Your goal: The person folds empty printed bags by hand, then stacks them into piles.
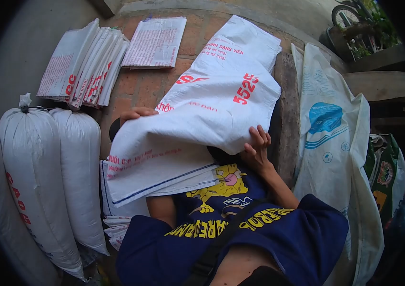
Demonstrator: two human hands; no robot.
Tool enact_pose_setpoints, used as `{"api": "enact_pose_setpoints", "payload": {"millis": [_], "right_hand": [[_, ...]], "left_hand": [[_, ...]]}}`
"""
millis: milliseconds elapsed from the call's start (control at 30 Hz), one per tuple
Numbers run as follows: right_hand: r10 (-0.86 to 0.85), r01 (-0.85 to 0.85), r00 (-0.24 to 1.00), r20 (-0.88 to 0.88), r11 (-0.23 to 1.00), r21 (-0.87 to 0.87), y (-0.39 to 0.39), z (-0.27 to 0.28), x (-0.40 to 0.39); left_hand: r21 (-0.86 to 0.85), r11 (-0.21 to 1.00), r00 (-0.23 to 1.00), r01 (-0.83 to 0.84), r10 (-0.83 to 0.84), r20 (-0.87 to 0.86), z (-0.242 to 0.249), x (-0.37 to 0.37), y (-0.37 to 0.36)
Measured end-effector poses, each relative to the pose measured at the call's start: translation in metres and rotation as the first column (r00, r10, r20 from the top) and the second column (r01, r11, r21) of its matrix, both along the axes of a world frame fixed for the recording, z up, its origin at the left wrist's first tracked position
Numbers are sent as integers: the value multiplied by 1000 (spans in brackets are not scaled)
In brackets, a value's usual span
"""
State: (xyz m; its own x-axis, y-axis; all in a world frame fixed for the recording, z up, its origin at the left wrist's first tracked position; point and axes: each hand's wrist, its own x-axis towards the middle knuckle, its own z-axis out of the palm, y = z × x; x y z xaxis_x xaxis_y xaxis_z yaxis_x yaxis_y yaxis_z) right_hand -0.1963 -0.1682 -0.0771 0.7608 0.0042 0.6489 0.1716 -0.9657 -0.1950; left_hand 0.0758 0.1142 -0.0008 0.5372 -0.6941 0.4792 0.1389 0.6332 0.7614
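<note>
A large white woven sack with red print, including "5525F", lies partly folded across my lap and the brick floor. My left hand has its fingers curled over the sack's left side, the thumb hidden. On the right, my right hand grips the sack's edge, its fingers on the outer face. One blue-striped hem droops toward my left forearm. Under it lies another flat white sack, also with a blue stripe.
Folded printed sacks stack at the upper left, beside another folded bundle. Tied full sacks stand at my left. A wooden beam and a large blue-printed sack lie on my right. Bricks show between them.
</note>
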Motion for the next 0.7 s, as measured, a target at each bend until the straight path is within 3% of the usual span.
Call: {"api": "enact_pose_setpoints", "payload": {"millis": [33, 67, 100, 167, 233, 267, 333, 433, 500, 567, 700], "right_hand": [[3, -3, 1000, 1, 1000, 2, 2, 0, 9], [-65, 66, 997, 51, 998, -18, 3, 1, 21], [-129, 133, 986, 104, 991, -35, 2, 4, 33], [-150, 162, 972, 180, 986, -50, -6, 8, 54], [-149, 152, 968, 204, 988, 4, -6, 22, 65], [-149, 150, 969, 197, 989, 10, -8, 19, 63], [-72, 80, 977, 199, 996, -28, -15, 6, 53], [-26, 42, 995, 96, 985, -165, -16, -3, 36], [-3, 15, 995, 104, 993, -119, -8, -10, 43], [39, 20, 983, 181, 951, -310, -6, -10, 67], [160, -21, 884, 439, 952, -304, -15, 42, 100]], "left_hand": [[95, 966, 891, 242, -183, -416, -2, 12, 13], [71, 919, 554, 387, -170, -815, -4, 25, 26], [115, 911, 489, 396, -103, -866, 4, 32, 30], [216, 930, 685, 297, -50, -727, 15, 35, 33], [279, 960, 963, -36, 108, -248, 22, 24, 23], [235, 948, 974, -215, 224, -13, 24, 21, 18], [171, 893, 903, -416, 383, 197, 28, 19, 11], [135, 811, 803, -570, 514, 301, 32, 17, 6], [131, 765, 756, -631, 569, 322, 32, 18, 3], [137, 725, 720, -675, 607, 338, 34, 20, -1], [141, 670, 667, -729, 649, 365, 36, 18, -2]]}}
